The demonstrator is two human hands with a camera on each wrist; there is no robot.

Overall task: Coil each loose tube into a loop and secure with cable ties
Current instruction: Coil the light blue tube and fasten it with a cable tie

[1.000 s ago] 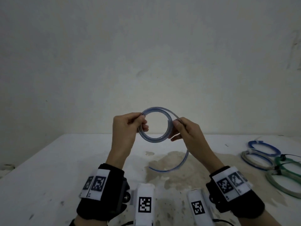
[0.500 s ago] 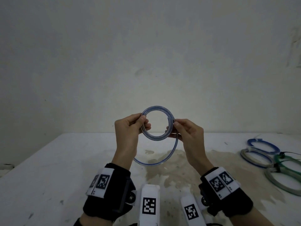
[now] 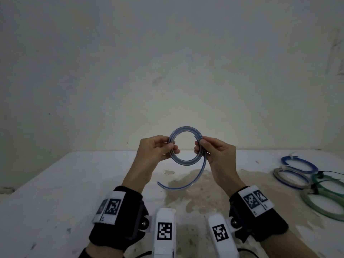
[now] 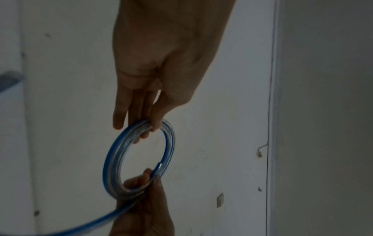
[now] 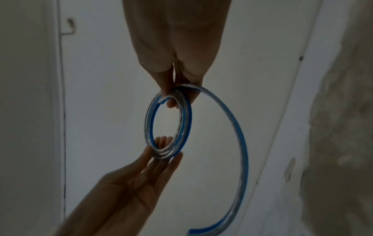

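Tube (image 3: 186, 161) first: a clear, glossy hose with a blue stripe, wound into a neat round coil of several turns and held up in the air above the table (image 3: 55, 183), between both hands. On the left, the left hand (image 3: 154, 151) pinches the coil's left side, thumb on the near face, fingers curled behind it. Moving right, the right hand (image 3: 212, 151) pinches the right side the same way, thumb and fingertips closed over the stacked turns, right where one cut end pokes out at the top. From under that grip the tail (image 3: 188, 183) swings free, a long springy arc curving down and to the left, not yet wound in.

Here is the danger, as I read it: this hose looks stiff and keen to straighten. Slacken either pinch to feed the tail round and the turns could spring apart and the whole coil unwind. No tie is on it yet, so only the fingers hold its shape, and reaching for one means freeing a hand.

Far right on the chalky, stained table, finished coils (image 3: 297, 164) lie flat, blue, grey and green, already bound with ties
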